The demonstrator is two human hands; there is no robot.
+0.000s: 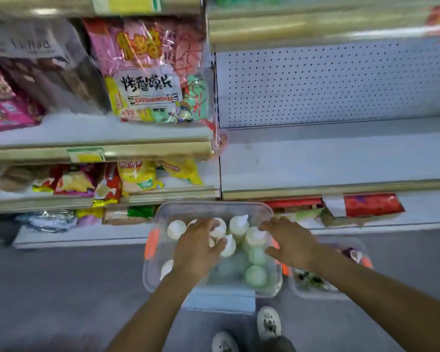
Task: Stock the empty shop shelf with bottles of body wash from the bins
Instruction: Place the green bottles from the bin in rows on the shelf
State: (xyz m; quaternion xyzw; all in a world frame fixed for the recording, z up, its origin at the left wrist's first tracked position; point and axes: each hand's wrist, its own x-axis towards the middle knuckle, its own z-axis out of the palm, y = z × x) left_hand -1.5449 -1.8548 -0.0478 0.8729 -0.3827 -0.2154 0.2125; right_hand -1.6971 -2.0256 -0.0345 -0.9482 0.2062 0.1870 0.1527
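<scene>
A clear plastic bin (160, 212) with orange latches stands below the shelves and holds several upright body wash bottles (255, 275) with white or pale green tops. My left hand (197, 250) reaches into the bin from above, its fingers and thumb curled round a white-topped bottle (220, 228). My right hand (290, 241) is at the bin's right side, fingers and thumb on either side of another white-topped bottle (254, 236). The empty shelf (328, 158) with a white pegboard back lies up and to the right.
Snack bags (148, 72) fill the shelves on the left. A second clear bin (313, 285) sits under my right forearm. The first bin rests on a pale box (219, 299). My shoes (268, 322) stand on the grey floor. Red packs (371, 204) lie on the lowest shelf.
</scene>
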